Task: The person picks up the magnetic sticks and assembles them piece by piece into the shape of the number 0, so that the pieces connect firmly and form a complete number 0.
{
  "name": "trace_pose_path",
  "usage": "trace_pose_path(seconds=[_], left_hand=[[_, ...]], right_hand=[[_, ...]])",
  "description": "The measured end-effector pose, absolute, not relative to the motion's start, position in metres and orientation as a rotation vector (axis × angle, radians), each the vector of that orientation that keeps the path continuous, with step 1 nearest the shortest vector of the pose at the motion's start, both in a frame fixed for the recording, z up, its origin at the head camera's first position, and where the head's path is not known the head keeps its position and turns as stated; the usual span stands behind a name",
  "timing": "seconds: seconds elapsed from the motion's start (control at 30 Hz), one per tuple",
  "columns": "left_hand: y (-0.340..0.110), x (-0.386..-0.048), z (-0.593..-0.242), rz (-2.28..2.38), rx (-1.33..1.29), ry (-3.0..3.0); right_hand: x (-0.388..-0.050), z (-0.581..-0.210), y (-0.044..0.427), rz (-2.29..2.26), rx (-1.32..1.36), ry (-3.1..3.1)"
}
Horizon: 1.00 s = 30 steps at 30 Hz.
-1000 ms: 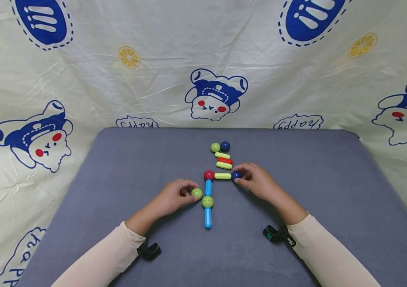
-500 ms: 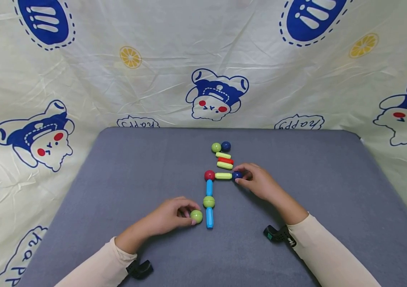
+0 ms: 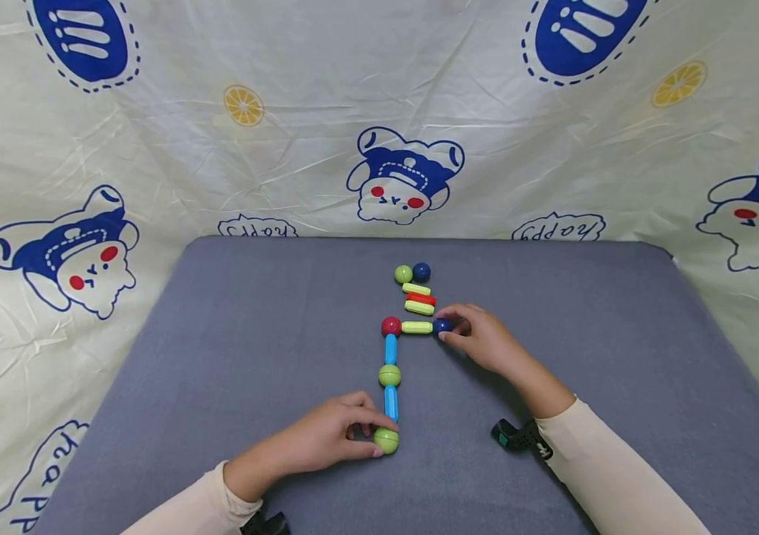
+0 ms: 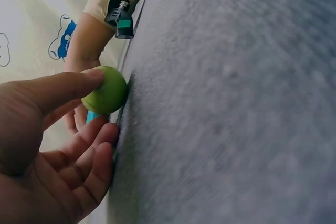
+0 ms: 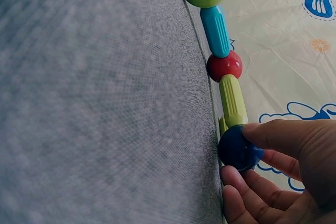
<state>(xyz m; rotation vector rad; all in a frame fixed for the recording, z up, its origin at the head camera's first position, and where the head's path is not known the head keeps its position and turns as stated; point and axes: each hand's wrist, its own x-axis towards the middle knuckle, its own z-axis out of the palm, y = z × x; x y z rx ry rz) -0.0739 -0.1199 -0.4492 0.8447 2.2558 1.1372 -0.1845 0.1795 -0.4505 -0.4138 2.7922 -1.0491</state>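
Note:
My left hand [image 3: 325,438] pinches a light green ball [image 3: 386,441] between thumb and fingers, at the near end of a blue rod [image 3: 390,403]. That rod joins a second green ball [image 3: 389,376], then another blue rod [image 3: 390,349] and a red ball [image 3: 391,326]. From the red ball a yellow-green rod [image 3: 416,327] runs right to a dark blue ball [image 3: 442,326]. My right hand [image 3: 482,338] pinches this blue ball, as the right wrist view also shows. In the left wrist view the thumb lies on the green ball [image 4: 107,92].
Beyond the chain lie two yellow-green rods [image 3: 419,307] with a red rod [image 3: 421,299] between them. A green ball [image 3: 403,274] and a dark blue ball [image 3: 422,272] sit farther back. The grey table [image 3: 272,312] meets a printed curtain [image 3: 305,163] behind.
My left hand has carried the green ball toward me, then right to the near end of the lower blue rod. My right hand stays at the dark blue ball.

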Motion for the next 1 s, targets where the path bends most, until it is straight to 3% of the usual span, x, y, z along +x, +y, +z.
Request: trace_pose_path(seconds=[1.0], left_hand=[[-0.121, -0.084, -0.465, 1.279, 0.778, 2.163]], right_hand=[[-0.186, -0.457, 0.184, -1.13, -0.435, 2.777]])
